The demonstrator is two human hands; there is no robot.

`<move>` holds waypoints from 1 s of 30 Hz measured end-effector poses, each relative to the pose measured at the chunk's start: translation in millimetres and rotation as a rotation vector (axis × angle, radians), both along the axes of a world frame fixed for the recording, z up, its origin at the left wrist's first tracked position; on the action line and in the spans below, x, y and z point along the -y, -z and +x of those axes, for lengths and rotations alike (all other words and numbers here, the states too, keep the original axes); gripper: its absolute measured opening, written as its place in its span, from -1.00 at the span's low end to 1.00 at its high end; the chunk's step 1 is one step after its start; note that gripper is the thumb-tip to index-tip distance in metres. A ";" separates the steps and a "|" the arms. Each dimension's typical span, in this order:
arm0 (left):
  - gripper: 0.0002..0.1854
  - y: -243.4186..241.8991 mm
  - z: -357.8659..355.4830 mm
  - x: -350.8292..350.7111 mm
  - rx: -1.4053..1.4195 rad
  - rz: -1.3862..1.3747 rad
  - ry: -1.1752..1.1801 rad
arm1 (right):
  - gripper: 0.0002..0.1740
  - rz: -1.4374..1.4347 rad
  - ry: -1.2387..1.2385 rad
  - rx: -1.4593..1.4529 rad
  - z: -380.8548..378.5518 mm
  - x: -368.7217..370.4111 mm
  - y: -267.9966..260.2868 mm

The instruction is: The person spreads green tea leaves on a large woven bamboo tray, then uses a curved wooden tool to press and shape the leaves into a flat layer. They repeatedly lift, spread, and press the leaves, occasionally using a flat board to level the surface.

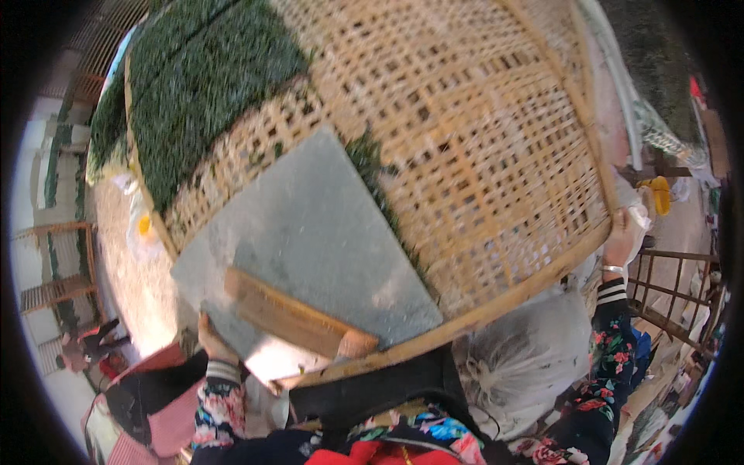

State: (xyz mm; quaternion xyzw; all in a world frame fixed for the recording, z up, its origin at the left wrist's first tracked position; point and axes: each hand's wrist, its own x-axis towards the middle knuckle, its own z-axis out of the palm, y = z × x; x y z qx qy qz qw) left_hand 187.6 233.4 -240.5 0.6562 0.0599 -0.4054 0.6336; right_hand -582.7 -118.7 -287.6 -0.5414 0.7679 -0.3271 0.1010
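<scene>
A large woven bamboo tray [465, 145] fills the upper middle, tilted. Dark green shredded leafy material [215, 99] covers its upper left part in panels. Over the tray's lower left lies a flat grey board [314, 232] with a wooden block [285, 311] on it; a strip of green shows along the board's right edge. My left hand [215, 343] grips the board's lower left edge, thumb up, fingers partly hidden. My right hand [619, 241] holds the tray's wooden rim at the right corner, fingers partly hidden, beside some white material.
A tied clear plastic bag [523, 354] bulges below the tray. At the right stands a rusty metal rack [674, 290], with a yellow object [658, 195] behind it. Pink striped fabric [174, 424] lies at lower left. Other people [93, 351] are at the far left.
</scene>
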 end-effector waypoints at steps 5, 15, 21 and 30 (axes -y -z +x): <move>-0.32 13.1 3.1 10.1 -0.088 -0.037 -0.001 | -0.44 0.060 0.020 -0.186 14.3 -4.4 -19.2; -0.32 -14.5 42.6 31.6 -0.067 0.002 0.051 | -0.46 0.529 0.129 -0.351 3.5 -12.9 -25.3; -0.28 -4.3 37.2 26.3 -0.141 -0.089 0.070 | -0.46 0.435 0.077 0.227 6.3 3.3 -46.8; -0.07 2.1 72.5 27.5 -0.088 0.082 0.131 | -0.47 0.399 -0.107 -0.283 1.0 -21.1 -39.9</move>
